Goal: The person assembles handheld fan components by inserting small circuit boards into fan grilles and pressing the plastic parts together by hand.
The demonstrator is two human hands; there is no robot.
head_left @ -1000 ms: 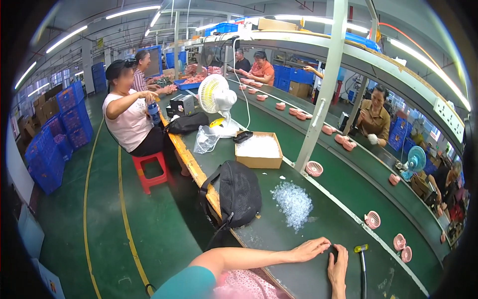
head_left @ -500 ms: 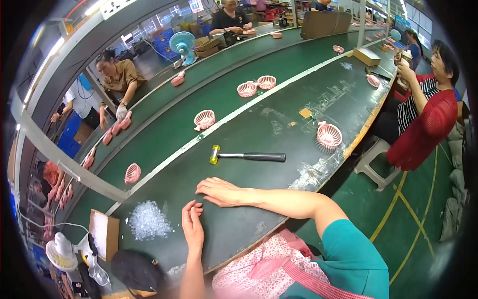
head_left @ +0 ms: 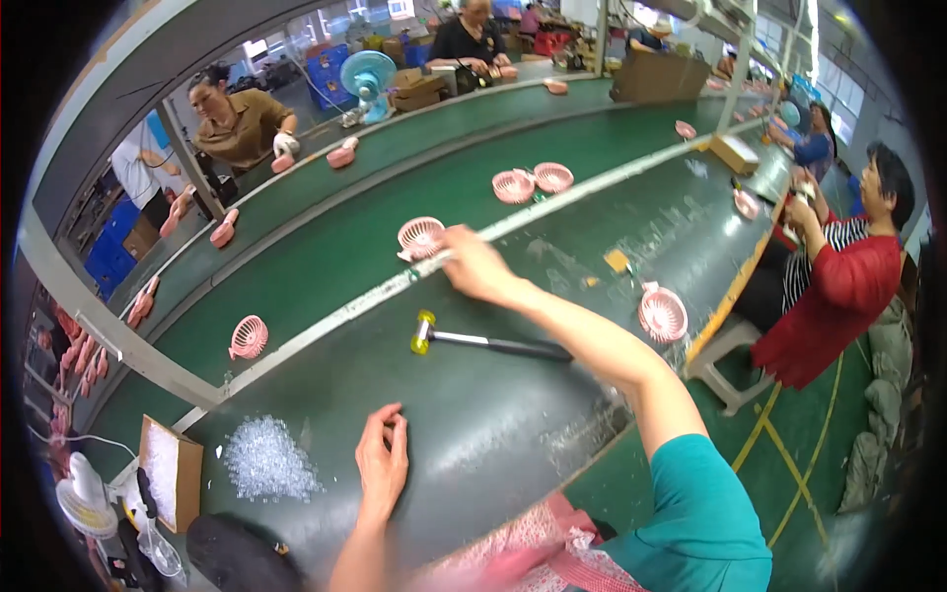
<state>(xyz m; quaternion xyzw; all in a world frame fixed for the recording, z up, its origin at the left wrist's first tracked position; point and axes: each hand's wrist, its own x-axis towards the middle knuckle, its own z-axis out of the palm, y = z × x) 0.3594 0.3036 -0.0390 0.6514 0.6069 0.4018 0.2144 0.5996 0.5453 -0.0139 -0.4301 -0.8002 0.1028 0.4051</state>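
Note:
My right hand [head_left: 481, 268] reaches across the pale rail, fingers bent against the right edge of a pink, round, slotted shell [head_left: 421, 238] on the green belt. Its fingertips are partly hidden. My left hand [head_left: 382, 456] rests on the dark bench, loosely curled with thumb and fingers apart, and nothing shows in it. Between the hands lies a hammer [head_left: 459, 338] with a yellow head and black grip. Left of my left hand is a pile of small clear plastic pieces [head_left: 266, 459].
More pink shells lie on the belt [head_left: 326, 266], and one pink shell [head_left: 663, 314] sits on the bench. An open carton [head_left: 187, 479] and a white fan [head_left: 87, 498] stand at left. A co-worker in red [head_left: 829, 286] sits at right; others work beyond the belt.
My right hand has left its place near my left hand and moved forward over the rail to the pink shell. The left hand stays on the bench. My view has shifted slightly.

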